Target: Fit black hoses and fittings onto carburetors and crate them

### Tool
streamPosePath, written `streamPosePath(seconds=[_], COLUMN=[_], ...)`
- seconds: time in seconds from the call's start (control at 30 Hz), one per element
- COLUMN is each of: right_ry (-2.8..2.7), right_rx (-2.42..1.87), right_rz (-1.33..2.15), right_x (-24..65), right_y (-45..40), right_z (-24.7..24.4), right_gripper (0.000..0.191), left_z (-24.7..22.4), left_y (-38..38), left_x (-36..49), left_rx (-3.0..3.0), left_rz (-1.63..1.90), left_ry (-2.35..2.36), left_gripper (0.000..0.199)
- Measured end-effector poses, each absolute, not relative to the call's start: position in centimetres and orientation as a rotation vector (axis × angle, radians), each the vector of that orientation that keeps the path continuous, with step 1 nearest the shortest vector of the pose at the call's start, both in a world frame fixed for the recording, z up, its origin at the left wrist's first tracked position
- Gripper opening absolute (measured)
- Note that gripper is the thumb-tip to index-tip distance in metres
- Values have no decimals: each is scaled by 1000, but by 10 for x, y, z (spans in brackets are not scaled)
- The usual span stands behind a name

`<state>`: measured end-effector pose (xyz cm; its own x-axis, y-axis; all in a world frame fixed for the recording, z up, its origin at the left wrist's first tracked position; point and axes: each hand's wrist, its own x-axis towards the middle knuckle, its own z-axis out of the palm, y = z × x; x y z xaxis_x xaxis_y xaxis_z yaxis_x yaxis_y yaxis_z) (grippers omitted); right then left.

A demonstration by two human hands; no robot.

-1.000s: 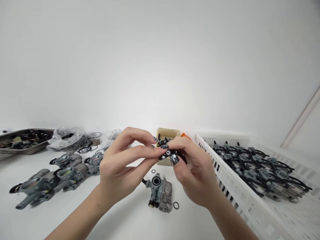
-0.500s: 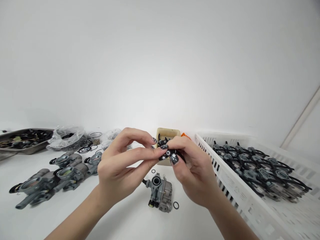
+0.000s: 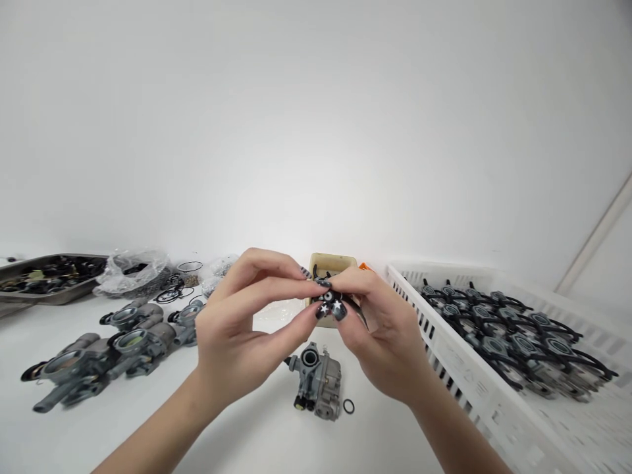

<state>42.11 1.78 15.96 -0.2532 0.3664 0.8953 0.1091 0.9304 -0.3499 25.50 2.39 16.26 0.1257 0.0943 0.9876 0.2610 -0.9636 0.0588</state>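
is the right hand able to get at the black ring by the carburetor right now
Probably yes: the ring lies on open table right of the carburetor, though the right hand would first need to free its fingers.

- Far left, we have a tray (image 3: pixel 55 299), a bag (image 3: pixel 118 280) just right of it.
- Nearer, on our left, lie grouped carburetors (image 3: pixel 132 341).
- Before us: one carburetor (image 3: pixel 323 388), a ring (image 3: pixel 344 403) right of it, a bin (image 3: pixel 333 257) behind.
- Right: a basket (image 3: pixel 476 385) holding more carburetors (image 3: pixel 524 343).
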Motion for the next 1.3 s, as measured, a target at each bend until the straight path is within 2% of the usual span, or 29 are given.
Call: streamPosePath(seconds=[0.4, 0.57, 0.93, 1.3], right_ry=[-1782, -1784, -1778, -1775], right_rx=[-276, -242, -314, -326], right_rz=[254, 282, 168, 93], right_x=[417, 418, 418, 417], right_y=[21, 22, 24, 21], right_z=[160, 159, 157, 159], right_gripper=[27, 27, 27, 26], left_z=[162, 162, 157, 155], left_y=[20, 17, 18, 14], left_x=[260, 261, 266, 270], left_rx=[-2746, -2935, -3099, -2949], left_rz=[-2451, -2462, -2745, -2973], left_ry=[-548, -541, -414, -584], left_gripper=[23, 22, 18, 21])
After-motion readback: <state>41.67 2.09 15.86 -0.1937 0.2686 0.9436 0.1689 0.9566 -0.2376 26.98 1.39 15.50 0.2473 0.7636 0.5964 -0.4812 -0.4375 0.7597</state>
